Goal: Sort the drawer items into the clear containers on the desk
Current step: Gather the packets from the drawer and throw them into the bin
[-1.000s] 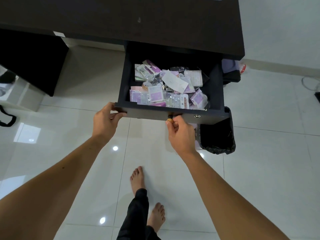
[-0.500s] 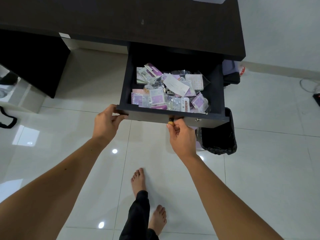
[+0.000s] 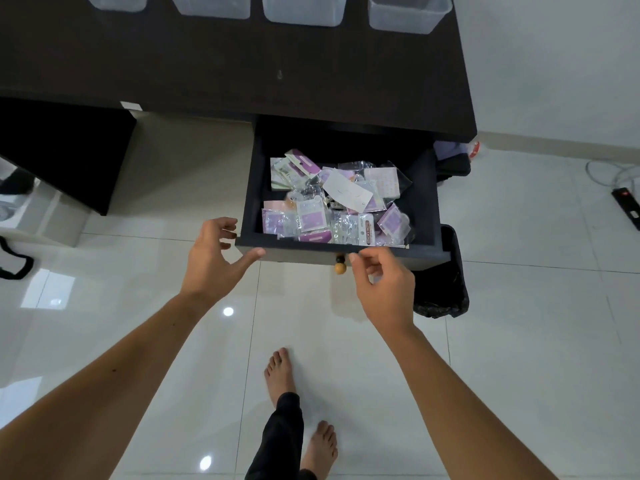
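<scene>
A dark drawer (image 3: 424, 202) stands pulled out from under the dark desk (image 3: 242, 71). It holds a heap of small plastic-wrapped packets (image 3: 332, 202), mostly purple and white, with a white card on top. A wooden knob (image 3: 340, 265) sticks out of the drawer front. My left hand (image 3: 213, 258) is open at the drawer's front left corner, its thumb touching the front edge. My right hand (image 3: 384, 285) is open just right of the knob, holding nothing. Several clear containers (image 3: 301, 10) line the desk's far edge.
A black-lined bin (image 3: 446, 289) stands on the glossy white tiles to the right of the drawer. A power strip with cable (image 3: 627, 202) lies at the far right. My bare feet (image 3: 280, 375) are below the drawer. A dark desk leg panel (image 3: 62, 154) is at left.
Both hands have let go of the drawer: the right came off the knob, the left opened off the front corner. The view tilted up, bringing the clear containers into sight.
</scene>
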